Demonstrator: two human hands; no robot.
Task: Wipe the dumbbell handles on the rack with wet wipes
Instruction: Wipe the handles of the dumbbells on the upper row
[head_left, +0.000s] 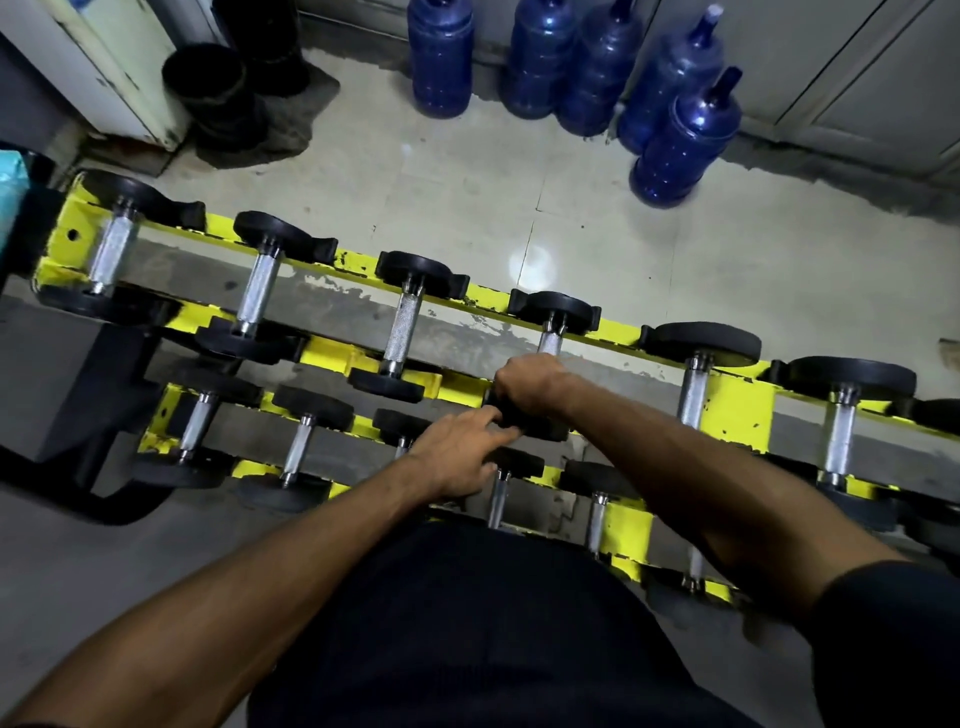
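Right hand gripping dumbbell handle, left hand just beside

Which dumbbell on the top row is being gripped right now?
The fourth dumbbell from the left: the right hand wraps its handle and the left hand touches its near head. The other top-row handles are bare.

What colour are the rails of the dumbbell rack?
Yellow, with chipped, worn patches; the rack rails show best in the head view.

No text readable — dumbbells, rack, bottles show none.
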